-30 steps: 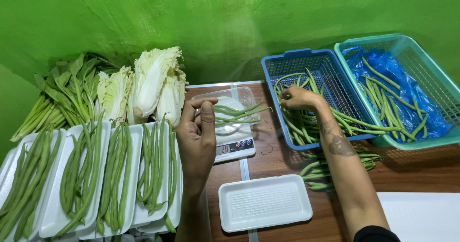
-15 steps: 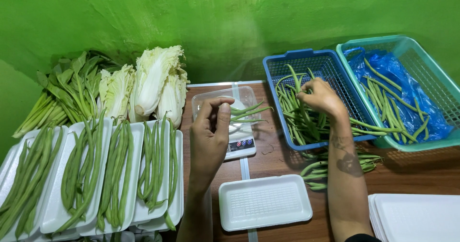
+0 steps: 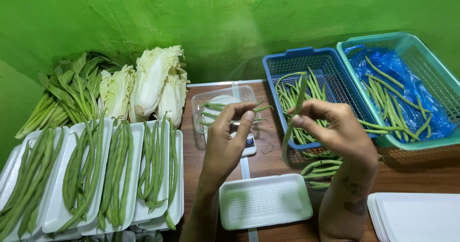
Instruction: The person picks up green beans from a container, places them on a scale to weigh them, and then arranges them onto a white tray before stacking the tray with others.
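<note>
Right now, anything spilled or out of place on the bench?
Yes: a few green beans lie loose on the wooden table beside the blue basket, outside every basket and tray. The empty white tray sits slightly askew.

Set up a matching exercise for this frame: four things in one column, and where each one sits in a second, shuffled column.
Things:
1. blue basket
2. empty white tray
3. cabbages
4. single long bean

Places:
A. against the green wall, behind the filled trays
B. pinched in the right hand
C. on the wooden table, nearest the camera, between the forearms
D. beside the teal basket, holding loose beans

Pairs: 1-D, 2-C, 3-A, 4-B
</note>
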